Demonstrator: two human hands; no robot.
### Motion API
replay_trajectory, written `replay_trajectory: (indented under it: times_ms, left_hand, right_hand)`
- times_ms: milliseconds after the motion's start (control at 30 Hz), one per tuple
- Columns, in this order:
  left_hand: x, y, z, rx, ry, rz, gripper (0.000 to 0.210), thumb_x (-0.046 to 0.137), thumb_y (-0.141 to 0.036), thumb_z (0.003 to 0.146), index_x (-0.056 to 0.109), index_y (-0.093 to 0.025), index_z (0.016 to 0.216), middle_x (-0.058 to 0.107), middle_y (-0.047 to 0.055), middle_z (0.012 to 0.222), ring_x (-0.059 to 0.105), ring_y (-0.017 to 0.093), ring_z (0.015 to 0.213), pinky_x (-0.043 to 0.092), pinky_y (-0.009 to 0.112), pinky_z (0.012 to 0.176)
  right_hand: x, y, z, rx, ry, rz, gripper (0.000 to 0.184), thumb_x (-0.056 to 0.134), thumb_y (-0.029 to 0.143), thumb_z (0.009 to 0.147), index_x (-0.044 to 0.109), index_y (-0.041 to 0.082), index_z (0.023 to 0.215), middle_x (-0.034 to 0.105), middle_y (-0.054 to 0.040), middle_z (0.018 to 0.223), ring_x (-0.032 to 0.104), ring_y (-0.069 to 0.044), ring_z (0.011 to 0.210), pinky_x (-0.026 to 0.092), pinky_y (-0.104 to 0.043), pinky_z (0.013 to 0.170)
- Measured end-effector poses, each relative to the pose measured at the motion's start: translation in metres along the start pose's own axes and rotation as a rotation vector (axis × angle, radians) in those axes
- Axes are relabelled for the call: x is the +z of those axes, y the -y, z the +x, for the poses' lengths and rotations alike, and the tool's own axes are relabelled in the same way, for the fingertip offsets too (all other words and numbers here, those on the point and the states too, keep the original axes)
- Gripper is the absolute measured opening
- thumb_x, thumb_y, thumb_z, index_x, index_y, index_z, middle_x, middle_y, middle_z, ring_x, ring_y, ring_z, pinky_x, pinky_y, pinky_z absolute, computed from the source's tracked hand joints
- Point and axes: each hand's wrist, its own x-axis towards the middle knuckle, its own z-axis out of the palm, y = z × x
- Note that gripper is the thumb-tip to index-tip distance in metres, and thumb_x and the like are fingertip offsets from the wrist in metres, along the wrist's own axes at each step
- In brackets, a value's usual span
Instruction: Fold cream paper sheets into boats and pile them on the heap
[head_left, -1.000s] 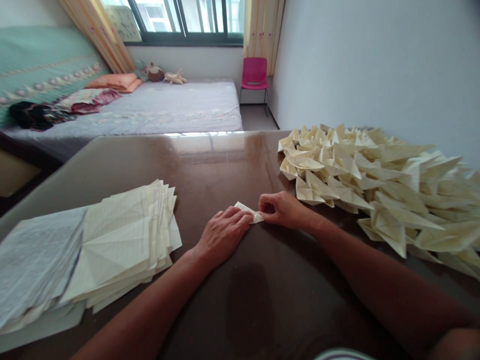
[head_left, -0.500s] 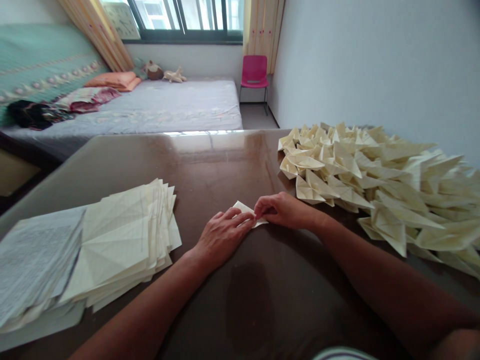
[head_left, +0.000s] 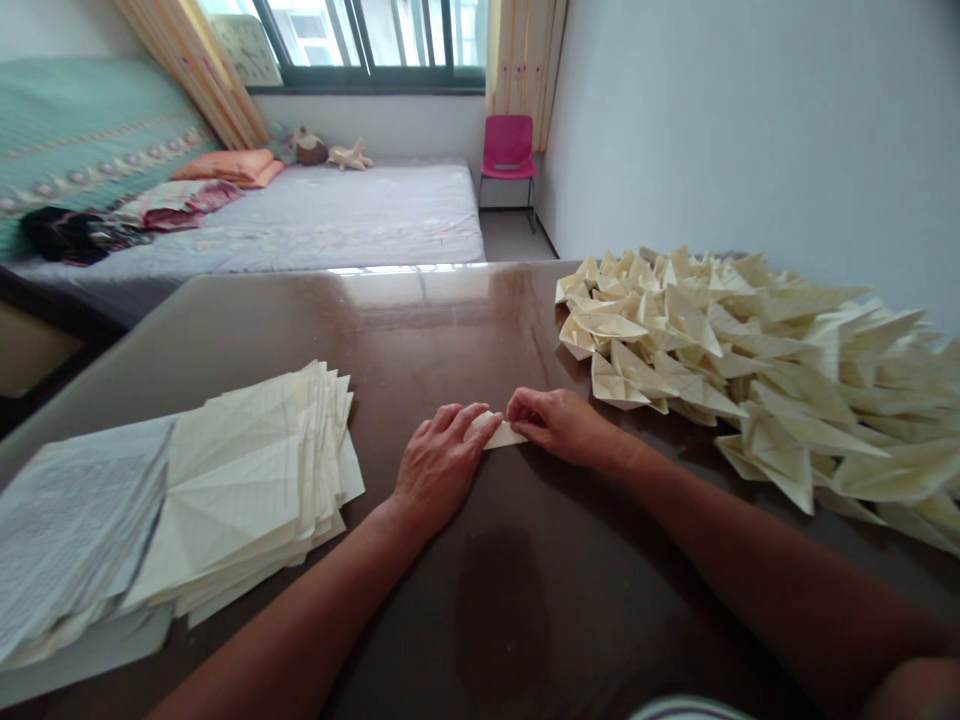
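A small folded piece of cream paper (head_left: 504,436) lies on the brown table between my two hands, its ends covered by fingers. My left hand (head_left: 444,455) has its fingers over the paper's left end and holds it against the tabletop. At the other end my right hand (head_left: 559,422) pinches the paper between curled fingers and thumb. To the left rests a stack of creased cream paper sheets (head_left: 232,470). A large heap of folded paper pieces (head_left: 697,325) with pointed corners spreads over the right side.
Printed sheets (head_left: 71,520) lie at the far left, partly under the creased stack. The glossy table (head_left: 420,340) reaches toward a bed (head_left: 375,215). A pink chair (head_left: 508,148) stands by the window, and a white wall (head_left: 750,120) rises behind the heap.
The paper now looks narrower, its raised pointed corner folded down into a low strip. My left hand has shifted slightly left, while my right hand remains at the paper's right end.
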Motion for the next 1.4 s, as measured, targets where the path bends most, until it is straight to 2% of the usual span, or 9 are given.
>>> replay_trajectory:
  times_ms: [100, 233, 433, 567, 767, 900, 1067, 1233, 1400]
  left_hand:
    - [0.004, 0.002, 0.001, -0.073, -0.007, 0.037, 0.039, 0.045, -0.028, 0.095, 0.049, -0.025, 0.133, 0.049, 0.006, 0.14, 0.042, 0.027, 0.126, 0.04, 0.042, 0.099]
    - [0.01, 0.005, 0.002, -0.107, 0.023, 0.014, 0.046, 0.041, -0.031, 0.096, 0.04, -0.018, 0.141, 0.049, 0.009, 0.14, 0.043, 0.026, 0.126, 0.038, 0.041, 0.1]
    - [0.011, 0.009, 0.002, -0.084, 0.032, -0.039, 0.045, 0.04, -0.03, 0.096, 0.04, -0.021, 0.14, 0.052, 0.009, 0.137, 0.043, 0.026, 0.126, 0.037, 0.042, 0.1]
    - [0.01, 0.012, 0.003, -0.1, 0.031, -0.132, 0.046, 0.044, -0.031, 0.094, 0.04, -0.022, 0.14, 0.053, 0.01, 0.132, 0.043, 0.026, 0.124, 0.038, 0.043, 0.1]
    - [0.005, 0.013, 0.001, -0.133, 0.01, -0.38, 0.064, 0.056, -0.025, 0.086, 0.03, -0.03, 0.144, 0.045, 0.007, 0.125, 0.054, 0.019, 0.105, 0.049, 0.034, 0.089]
    - [0.005, 0.012, 0.001, -0.176, -0.009, -0.508, 0.063, 0.057, -0.017, 0.082, 0.038, -0.034, 0.14, 0.045, 0.004, 0.119, 0.054, 0.017, 0.103, 0.05, 0.033, 0.089]
    - [0.006, 0.015, 0.002, -0.219, -0.121, -0.648, 0.055, 0.057, -0.015, 0.082, 0.048, -0.029, 0.134, 0.046, 0.004, 0.113, 0.051, 0.017, 0.105, 0.046, 0.034, 0.095]
    - [0.007, 0.017, 0.001, -0.21, -0.167, -0.7, 0.048, 0.056, -0.016, 0.083, 0.052, -0.028, 0.13, 0.046, 0.005, 0.112, 0.05, 0.017, 0.105, 0.046, 0.034, 0.095]
    - [0.007, 0.016, -0.001, -0.164, -0.201, -0.704, 0.047, 0.056, -0.016, 0.085, 0.052, -0.029, 0.13, 0.047, 0.004, 0.112, 0.051, 0.016, 0.106, 0.043, 0.032, 0.098]
  right_hand:
    - [0.003, 0.001, -0.001, 0.012, -0.021, -0.021, 0.005, 0.058, 0.02, 0.083, 0.059, 0.021, 0.087, 0.066, 0.0015, 0.072, 0.06, -0.012, 0.065, 0.037, -0.02, 0.06]
    - [0.006, 0.004, -0.003, 0.007, -0.044, -0.097, 0.006, 0.057, 0.02, 0.082, 0.057, 0.021, 0.089, 0.062, 0.0021, 0.069, 0.056, -0.011, 0.061, 0.034, -0.021, 0.058]
    - [0.008, 0.003, -0.003, -0.043, -0.057, -0.171, 0.013, 0.057, 0.015, 0.081, 0.056, 0.019, 0.093, 0.061, -0.0041, 0.097, 0.056, -0.012, 0.072, 0.039, -0.022, 0.069]
    - [0.007, 0.002, -0.003, -0.036, -0.021, -0.176, 0.008, 0.054, 0.015, 0.083, 0.057, 0.02, 0.089, 0.061, -0.0032, 0.09, 0.057, -0.015, 0.081, 0.039, -0.023, 0.072]
    - [0.003, 0.0, -0.004, -0.002, -0.049, -0.188, 0.007, 0.062, 0.027, 0.083, 0.06, 0.021, 0.086, 0.06, -0.0016, 0.09, 0.055, -0.012, 0.07, 0.037, -0.022, 0.064]
    - [-0.001, -0.002, -0.003, 0.017, -0.052, -0.189, 0.014, 0.064, 0.035, 0.083, 0.063, 0.022, 0.08, 0.062, -0.0001, 0.076, 0.056, -0.012, 0.067, 0.036, -0.023, 0.062]
    - [0.002, -0.004, -0.003, -0.025, -0.069, -0.098, 0.011, 0.063, 0.032, 0.084, 0.068, 0.022, 0.084, 0.065, -0.0013, 0.081, 0.057, -0.012, 0.069, 0.039, -0.023, 0.065]
    - [0.009, -0.005, -0.001, -0.049, -0.115, 0.086, 0.006, 0.064, 0.024, 0.082, 0.064, 0.02, 0.086, 0.063, 0.0004, 0.082, 0.057, -0.01, 0.066, 0.041, -0.022, 0.063]
    - [0.009, -0.006, 0.002, 0.025, -0.146, 0.224, 0.021, 0.067, 0.023, 0.078, 0.059, 0.018, 0.097, 0.066, 0.0004, 0.081, 0.059, -0.012, 0.068, 0.043, -0.022, 0.064]
